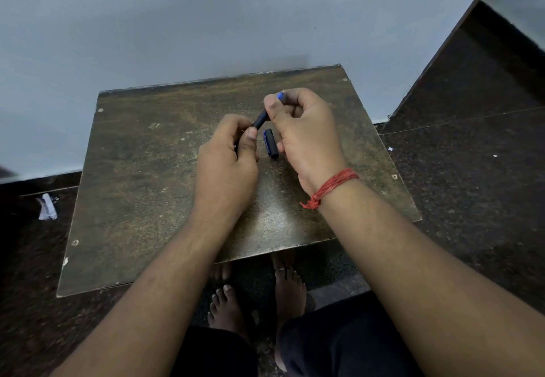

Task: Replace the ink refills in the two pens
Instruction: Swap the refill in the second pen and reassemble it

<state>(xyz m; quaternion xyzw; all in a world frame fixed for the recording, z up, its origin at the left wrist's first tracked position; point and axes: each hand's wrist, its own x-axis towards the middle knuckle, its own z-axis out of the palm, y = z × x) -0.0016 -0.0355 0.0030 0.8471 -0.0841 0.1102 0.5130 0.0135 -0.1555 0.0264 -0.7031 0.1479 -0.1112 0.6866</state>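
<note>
A dark pen (261, 120) is held slanted above the worn brown table (141, 185), both hands on it. My left hand (227, 167) pinches its lower end between thumb and fingers. My right hand (300, 129) grips the upper end, where a blue tip (280, 95) pokes out past the fingers. A short dark pen cap with a blue clip (270, 143) lies on the table between my hands. Much of the pen is hidden inside my fists. No second pen shows.
The small table stands against a pale wall. Dark speckled floor surrounds it, with a crumpled scrap of paper (47, 207) at the left. My bare feet (289, 291) are under the table's near edge. A red thread band (330, 188) circles my right wrist.
</note>
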